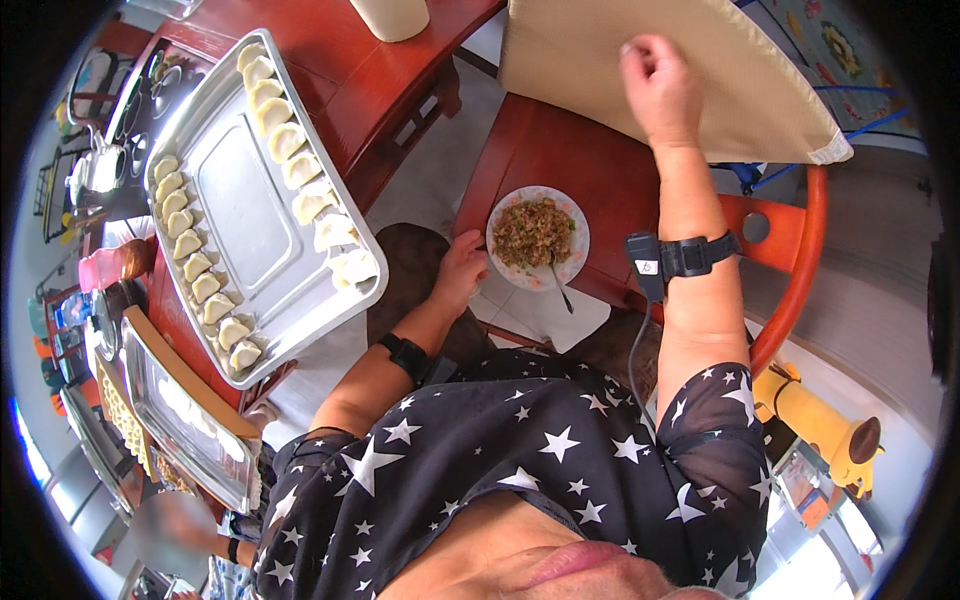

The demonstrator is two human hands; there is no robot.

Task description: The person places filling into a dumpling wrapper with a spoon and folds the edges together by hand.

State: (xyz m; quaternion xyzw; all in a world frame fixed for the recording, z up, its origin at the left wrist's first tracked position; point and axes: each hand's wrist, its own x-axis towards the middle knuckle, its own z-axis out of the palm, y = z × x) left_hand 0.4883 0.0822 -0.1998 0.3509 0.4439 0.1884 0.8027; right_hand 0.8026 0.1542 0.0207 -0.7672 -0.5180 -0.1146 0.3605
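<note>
My left hand (459, 276) is beside the left rim of a floral plate (581, 255), fingers bent; a small pale patch shows at its palm, but I cannot tell what it is. Minced filling with green bits (531, 231) is heaped on the plate, and a metal spoon (561, 289) leans in it. The plate sits on a red wooden chair seat (607, 180). My right hand (664, 90) is over a beige fabric-covered panel (562, 67), its fingers curled in and nothing visible in them. To the left, a metal tray (247, 202) carries two rows of dumplings (287, 142).
The tray rests on a red wooden table (322, 82), with a cream container (394, 19) at the far side. A curved chair arm (806, 285) borders my right. More trays (187, 412) and a co-worker's wrist with a black band (234, 550) are at lower left. A yellow plush toy (814, 420) lies right.
</note>
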